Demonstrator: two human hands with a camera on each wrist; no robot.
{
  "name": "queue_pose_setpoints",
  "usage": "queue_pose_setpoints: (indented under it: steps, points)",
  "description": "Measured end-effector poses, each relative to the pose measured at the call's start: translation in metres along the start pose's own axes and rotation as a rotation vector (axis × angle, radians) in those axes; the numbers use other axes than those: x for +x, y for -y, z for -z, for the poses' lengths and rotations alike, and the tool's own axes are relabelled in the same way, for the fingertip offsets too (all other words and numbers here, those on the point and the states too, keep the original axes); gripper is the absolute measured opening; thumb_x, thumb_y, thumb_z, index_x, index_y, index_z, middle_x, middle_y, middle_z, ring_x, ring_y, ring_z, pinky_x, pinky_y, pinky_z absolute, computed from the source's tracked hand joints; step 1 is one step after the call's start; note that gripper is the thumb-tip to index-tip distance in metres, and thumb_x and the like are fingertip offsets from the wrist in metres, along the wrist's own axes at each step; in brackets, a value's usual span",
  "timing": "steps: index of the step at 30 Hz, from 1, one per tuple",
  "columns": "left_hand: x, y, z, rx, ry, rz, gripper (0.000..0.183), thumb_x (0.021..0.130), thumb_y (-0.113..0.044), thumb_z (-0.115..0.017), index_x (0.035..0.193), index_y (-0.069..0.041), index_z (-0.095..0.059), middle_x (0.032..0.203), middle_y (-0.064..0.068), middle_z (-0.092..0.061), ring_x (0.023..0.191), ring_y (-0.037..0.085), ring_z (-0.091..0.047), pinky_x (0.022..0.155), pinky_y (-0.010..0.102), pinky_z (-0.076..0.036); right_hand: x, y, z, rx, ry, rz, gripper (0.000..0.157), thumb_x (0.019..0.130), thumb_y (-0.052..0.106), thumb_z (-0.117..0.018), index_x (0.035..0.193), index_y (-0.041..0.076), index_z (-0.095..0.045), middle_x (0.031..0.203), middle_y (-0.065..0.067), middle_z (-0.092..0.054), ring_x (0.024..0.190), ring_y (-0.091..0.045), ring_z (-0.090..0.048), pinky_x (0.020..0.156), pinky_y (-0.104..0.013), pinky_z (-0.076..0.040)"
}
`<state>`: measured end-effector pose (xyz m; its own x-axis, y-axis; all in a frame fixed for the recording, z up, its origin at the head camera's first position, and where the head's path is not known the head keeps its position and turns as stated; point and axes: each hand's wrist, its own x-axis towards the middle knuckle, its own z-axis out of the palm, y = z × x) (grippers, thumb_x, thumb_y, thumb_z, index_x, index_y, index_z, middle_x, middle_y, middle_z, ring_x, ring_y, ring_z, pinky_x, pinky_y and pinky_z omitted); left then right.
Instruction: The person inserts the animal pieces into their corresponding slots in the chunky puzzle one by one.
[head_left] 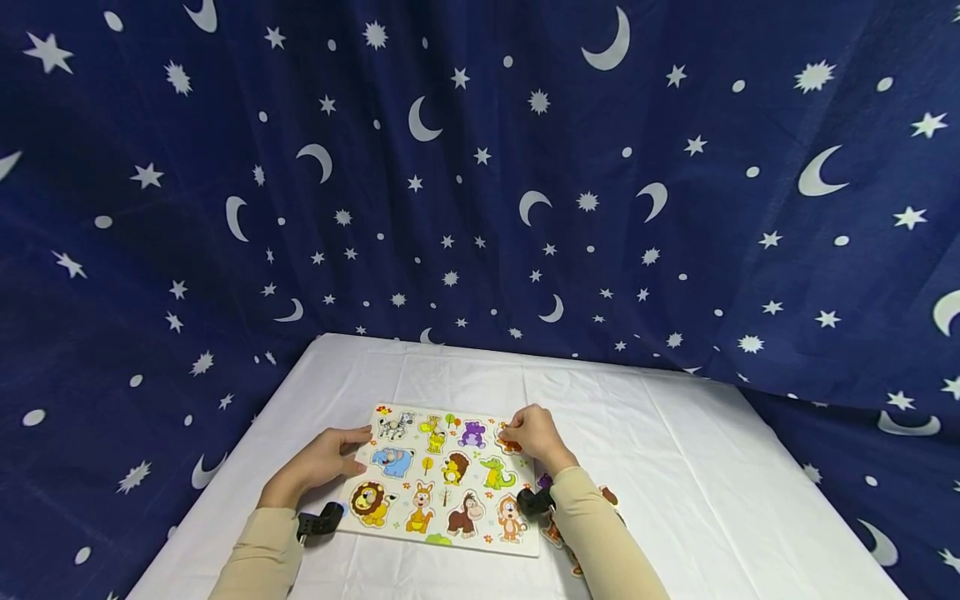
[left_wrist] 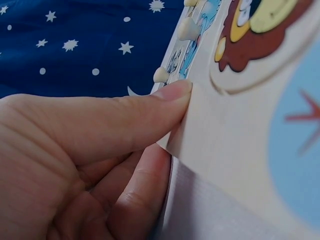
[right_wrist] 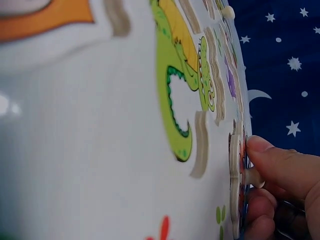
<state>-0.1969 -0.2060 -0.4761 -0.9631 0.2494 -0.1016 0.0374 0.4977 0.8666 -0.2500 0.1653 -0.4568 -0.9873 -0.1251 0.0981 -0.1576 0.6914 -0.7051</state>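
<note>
A white wooden animal puzzle board point(head_left: 450, 546) lies on the table, printed with a lion point(head_left: 370, 503), a crocodile point(head_left: 498, 473) and other animals. At its left edge my left hand point(head_left: 326, 457) grips the rim, thumb point(left_wrist: 167, 95) on top and a finger underneath. My right hand point(head_left: 536, 433) is over the upper right corner. It pinches the pale knob point(right_wrist: 254, 177) of a reddish-orange puzzle piece point(head_left: 510, 444), which sits at or just over the board's surface; the hand hides part of it. Knobs point(left_wrist: 188, 29) stand up from the elephant and zebra; the crocodile's recess looks bare.
Loose puzzle pieces point(head_left: 553, 533) lie right of the board, partly under my right forearm; a brown one point(head_left: 609, 495) shows past the sleeve. A white cloth point(head_left: 675, 467) covers the table. Behind hangs a dark blue curtain point(head_left: 480, 183) with moons and stars.
</note>
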Motion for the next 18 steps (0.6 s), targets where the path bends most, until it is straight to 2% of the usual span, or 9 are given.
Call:
queue_pose_setpoints:
  steps: [8,18]
  points:
    - [-0.0002,0.0000,0.0003,-0.010,0.003,-0.002,0.062,0.078,0.004,-0.075,0.136,0.010,-0.055,0.153,0.026,-0.042,0.145,0.045,-0.033,0.119,0.055,-0.027,0.0012,-0.0009,-0.0006,-0.004,0.020,-0.006,0.032,0.080,0.009,-0.082,0.055,0.007,-0.061,0.049,0.007,-0.051,0.047,-0.008,-0.042,0.044,-0.021,-0.033]
    - [-0.0011,-0.0024,0.0015,0.006,0.007,-0.010,0.062,0.077,0.004,-0.075,0.136,0.011,-0.054,0.153,0.027,-0.042,0.145,0.047,-0.032,0.119,0.057,-0.026,0.0026,-0.0023,-0.0013,-0.019,0.021,-0.017,0.029,0.078,0.010,-0.083,0.057,0.008,-0.065,0.052,0.003,-0.060,0.047,-0.008,-0.046,0.044,-0.021,-0.037]
